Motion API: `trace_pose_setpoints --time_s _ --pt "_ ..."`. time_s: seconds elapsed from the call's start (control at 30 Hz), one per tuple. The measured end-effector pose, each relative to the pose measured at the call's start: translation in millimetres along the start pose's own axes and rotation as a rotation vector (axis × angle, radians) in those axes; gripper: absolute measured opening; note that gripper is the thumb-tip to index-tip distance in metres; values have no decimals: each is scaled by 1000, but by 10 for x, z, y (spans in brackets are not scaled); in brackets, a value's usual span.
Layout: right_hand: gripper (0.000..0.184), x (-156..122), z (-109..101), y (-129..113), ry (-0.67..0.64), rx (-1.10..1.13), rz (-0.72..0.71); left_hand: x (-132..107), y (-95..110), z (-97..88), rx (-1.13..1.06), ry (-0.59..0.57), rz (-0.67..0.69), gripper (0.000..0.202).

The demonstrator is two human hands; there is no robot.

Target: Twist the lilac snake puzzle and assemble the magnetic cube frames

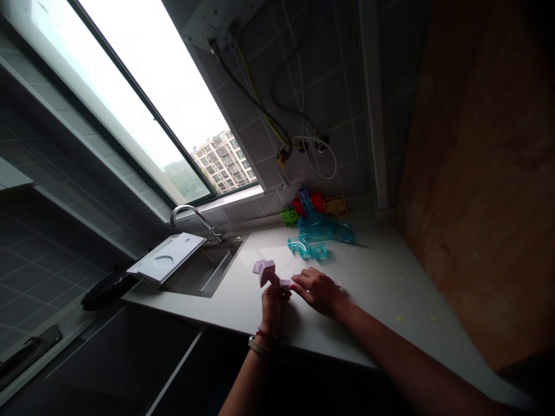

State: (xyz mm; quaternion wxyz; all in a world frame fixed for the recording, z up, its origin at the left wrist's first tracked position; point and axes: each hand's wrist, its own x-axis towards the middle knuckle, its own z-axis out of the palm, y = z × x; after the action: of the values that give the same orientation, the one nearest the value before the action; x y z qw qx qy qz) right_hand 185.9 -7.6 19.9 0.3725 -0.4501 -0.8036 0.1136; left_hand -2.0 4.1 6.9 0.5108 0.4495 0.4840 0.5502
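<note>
On the white counter (381, 277) my left hand (272, 303) pinches a pink plastic block piece (264, 270), fingers closed round its near end. My right hand (318, 290) lies just to its right, fingers curled and pressed on another flat pink piece (287, 283) that joins the first. Both hands nearly touch over the pink pieces. A little farther back sit clear turquoise track pieces (309, 248) and a taller turquoise block group (323, 229). Behind those, against the tiled wall, stand red (307, 205), green (288, 216) and yellow (336, 205) blocks.
A steel sink (203, 271) with a curved tap (191, 212) lies left of the hands, a white board (167, 258) resting over its left side. A dark object (106, 289) sits beyond it. Hoses hang on the wall under a window; a brown panel (477, 173) bounds the right.
</note>
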Motion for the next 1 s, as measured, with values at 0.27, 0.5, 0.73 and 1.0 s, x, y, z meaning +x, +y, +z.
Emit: trace_pose_setpoints --time_s 0.27,0.5,0.73,1.0 --pt "35 10 47 57 41 -9 120 38 -87 -9 88 -5 78 59" --pt "30 -4 88 137 77 -28 180 29 -104 43 119 26 100 64" --pt "20 -20 12 81 201 -73 104 -19 -41 94 51 36 65 60" --pt "28 -225 224 -228 -156 105 -83 14 -75 62 -52 36 58 52"
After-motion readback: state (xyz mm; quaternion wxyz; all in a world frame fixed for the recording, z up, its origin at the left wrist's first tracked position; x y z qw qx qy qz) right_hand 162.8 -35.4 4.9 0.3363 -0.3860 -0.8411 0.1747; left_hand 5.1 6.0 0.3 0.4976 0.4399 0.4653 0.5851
